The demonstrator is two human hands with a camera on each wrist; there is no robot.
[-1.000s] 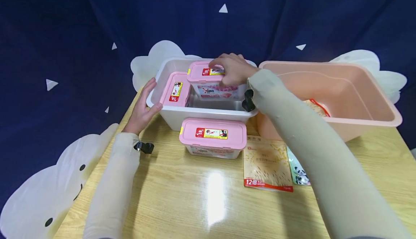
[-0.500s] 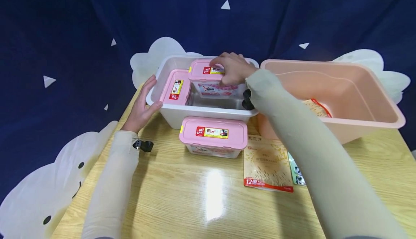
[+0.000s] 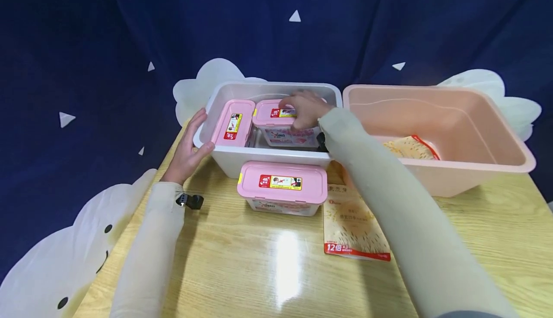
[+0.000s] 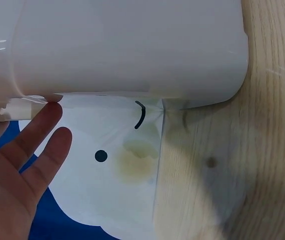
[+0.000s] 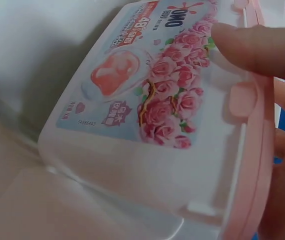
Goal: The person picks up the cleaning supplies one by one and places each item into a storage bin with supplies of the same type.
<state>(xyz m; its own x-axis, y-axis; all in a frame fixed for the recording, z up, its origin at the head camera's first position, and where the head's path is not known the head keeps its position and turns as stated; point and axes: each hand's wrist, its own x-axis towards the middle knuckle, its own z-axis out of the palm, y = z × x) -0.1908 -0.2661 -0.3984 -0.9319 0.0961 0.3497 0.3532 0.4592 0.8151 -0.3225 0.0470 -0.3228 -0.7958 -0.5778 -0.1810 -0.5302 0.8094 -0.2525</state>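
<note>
Upper centre of the head view, we've got our right hand (image 3: pixel 305 109) clamped on a pink-lidded tub (image 3: pixel 278 135), thumb on its near side, tub body below the grip, inside the white bin (image 3: pixel 276 153). Our left hand (image 3: pixel 186 150), fingers spread, touches the bin's left end; second tub (image 3: pixel 234 123) sits just left of the gripped one.

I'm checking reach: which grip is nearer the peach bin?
Right grip: it holds a tub in the white bin beside the peach bin; the left grip is at the white bin's left end.
</note>
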